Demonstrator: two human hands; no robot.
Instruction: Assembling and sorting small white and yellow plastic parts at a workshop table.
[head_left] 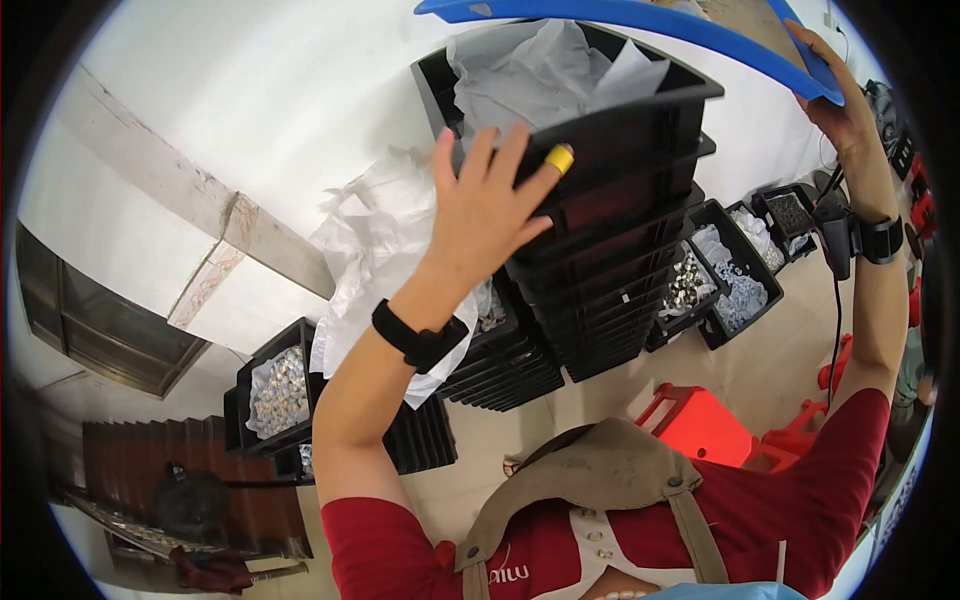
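Note:
My left hand [487, 205] lies flat with fingers spread against the side of the top black plastic crate [625, 135], which tilts on a tall stack of black crates [610, 290]. A yellow cot covers one fingertip. Crumpled white paper [540, 75] fills the tilted crate. My right hand [838, 100] is raised at the upper right and grips the edge of a blue plastic lid [620, 18] held above the stack. Both wrists wear black bands.
More white paper [375, 250] spills over a lower stack at the left. Open black crates of small silvery parts [278, 390] and white pieces [740, 290] stand on the floor. A red plastic stool [705, 425] sits near my right side.

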